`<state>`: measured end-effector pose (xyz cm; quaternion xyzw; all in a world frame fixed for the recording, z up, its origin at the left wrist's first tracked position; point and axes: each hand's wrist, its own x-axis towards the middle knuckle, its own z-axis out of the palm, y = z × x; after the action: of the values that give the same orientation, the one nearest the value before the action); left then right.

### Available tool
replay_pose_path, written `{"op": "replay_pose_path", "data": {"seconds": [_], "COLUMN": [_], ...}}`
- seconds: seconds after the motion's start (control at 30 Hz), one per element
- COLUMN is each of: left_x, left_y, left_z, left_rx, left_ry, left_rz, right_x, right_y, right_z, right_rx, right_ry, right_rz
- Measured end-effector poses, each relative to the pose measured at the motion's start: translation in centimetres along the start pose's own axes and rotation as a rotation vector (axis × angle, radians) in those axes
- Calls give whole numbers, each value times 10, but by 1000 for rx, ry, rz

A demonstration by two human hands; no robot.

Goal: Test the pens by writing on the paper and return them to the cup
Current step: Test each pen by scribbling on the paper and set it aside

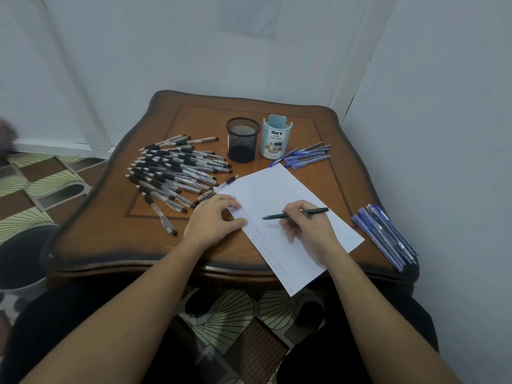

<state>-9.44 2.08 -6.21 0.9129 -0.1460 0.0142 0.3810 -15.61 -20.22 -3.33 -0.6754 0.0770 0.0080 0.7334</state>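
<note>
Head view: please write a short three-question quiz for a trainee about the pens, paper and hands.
1. True or false: the right hand holds a dark pen above the paper.
2. The pile of black-grip pens lies where? A) left of the mesh cup B) inside it C) on the paper
3. Fill in: the left hand presses the paper's ___ edge.
Key: 1 true; 2 A; 3 left.

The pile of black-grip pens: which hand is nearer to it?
Left. The left hand rests on the edge of the paper, right beside the pile; the right hand holds a dark pen farther right, over the paper.
</note>
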Motion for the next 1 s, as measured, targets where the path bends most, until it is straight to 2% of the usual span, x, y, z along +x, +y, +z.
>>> {"op": "replay_pose_path", "data": {"seconds": [0.23,0.4,1.0], "left_x": [2,2,2], "left_y": [-1,-1,0], "left_z": [0,1,1], "left_rx": [3,-7,-9], "left_ry": [-4,-2,2], "left_rz": [-21,-24,-22], "right_x": [-5,-8,-7], "right_y": [6,10,17], "right_z": [4,7,6], "right_rx": [-158,-332,-369], "right_ry": [-98,-69,-63], "right_rz": [-24,-61,-79]}}
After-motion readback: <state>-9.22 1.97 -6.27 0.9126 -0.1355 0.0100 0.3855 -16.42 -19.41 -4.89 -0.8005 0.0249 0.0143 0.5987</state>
